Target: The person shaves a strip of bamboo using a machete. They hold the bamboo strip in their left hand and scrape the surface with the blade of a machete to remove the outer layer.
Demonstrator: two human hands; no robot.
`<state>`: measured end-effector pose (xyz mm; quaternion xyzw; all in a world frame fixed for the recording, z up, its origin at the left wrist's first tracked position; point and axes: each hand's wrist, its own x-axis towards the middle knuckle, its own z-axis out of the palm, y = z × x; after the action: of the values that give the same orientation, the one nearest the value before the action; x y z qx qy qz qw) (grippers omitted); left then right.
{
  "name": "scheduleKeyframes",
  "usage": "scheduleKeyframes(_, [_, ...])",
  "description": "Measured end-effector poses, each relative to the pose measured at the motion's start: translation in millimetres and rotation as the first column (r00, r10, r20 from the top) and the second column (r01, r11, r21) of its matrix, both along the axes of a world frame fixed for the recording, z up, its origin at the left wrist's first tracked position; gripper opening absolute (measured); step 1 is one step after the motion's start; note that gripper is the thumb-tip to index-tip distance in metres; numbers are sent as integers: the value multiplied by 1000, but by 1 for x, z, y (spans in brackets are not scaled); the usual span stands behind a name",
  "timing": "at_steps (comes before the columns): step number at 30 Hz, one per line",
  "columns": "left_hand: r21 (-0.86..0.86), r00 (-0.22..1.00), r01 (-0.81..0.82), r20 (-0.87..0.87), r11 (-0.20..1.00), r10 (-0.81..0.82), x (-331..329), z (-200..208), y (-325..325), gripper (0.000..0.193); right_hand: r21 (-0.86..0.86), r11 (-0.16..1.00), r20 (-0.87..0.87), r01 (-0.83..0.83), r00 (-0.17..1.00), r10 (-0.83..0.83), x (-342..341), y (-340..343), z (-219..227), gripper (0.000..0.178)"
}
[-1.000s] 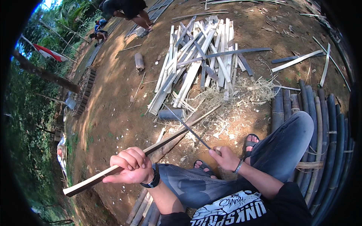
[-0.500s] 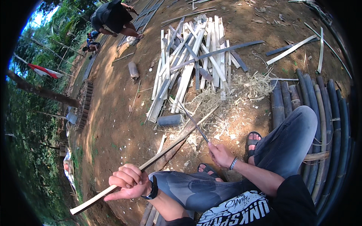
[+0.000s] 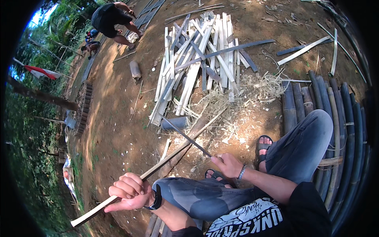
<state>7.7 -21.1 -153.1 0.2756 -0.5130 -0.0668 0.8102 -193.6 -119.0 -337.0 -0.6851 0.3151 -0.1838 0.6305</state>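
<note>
- Head view, landmark the heap of split strips (image 3: 196,79): the left hand (image 3: 132,192), below and left of the heap, is clenched round one long strip (image 3: 166,158). Firm hold advised, so that the strip cannot roll.
- The long strip slants from well below-left of the heap to the litter at its foot. Form slender and nearly straight; near end slightly flared; upper edge pale, side dark.
- Slim blade (image 3: 185,136), dark and narrow, below the heap: it crosses over the strip; contact cannot be confirmed. In my judgement, good work calls for a shallow angle, light even strokes along the grain, and an edge directed away from the left hand.
- Heap itself: flat, straight pieces, some pale, some dark-skinned, loosely crossed.
- Right hand (image 3: 228,165), below the heap: closed on the blade's grip, which is mostly hidden. A steady wrist would assist control.
- Shavings (image 3: 262,91), at the heap's lower right: fine, curled, straw-coloured, tangled.
- Bamboo poles (image 3: 335,126), right of the heap: round, jointed, mostly dark, laid side by side.
</note>
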Motion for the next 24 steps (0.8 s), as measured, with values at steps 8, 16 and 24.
scheduleKeyframes(8, [-15,1000,9,27,1000,-9,0,3,-2,62,67,997,72,-49,996,44,5,1,10,69])
scheduleKeyframes(16, [11,992,-107,-65,994,107,7,-5,11,61,118,991,-108,-54,992,67,16,2,-17,71])
scheduleKeyframes(24, [-23,1000,4,14,1000,-4,6,0,5,62,-3,986,-289,-166,944,158,4,-20,-22,70])
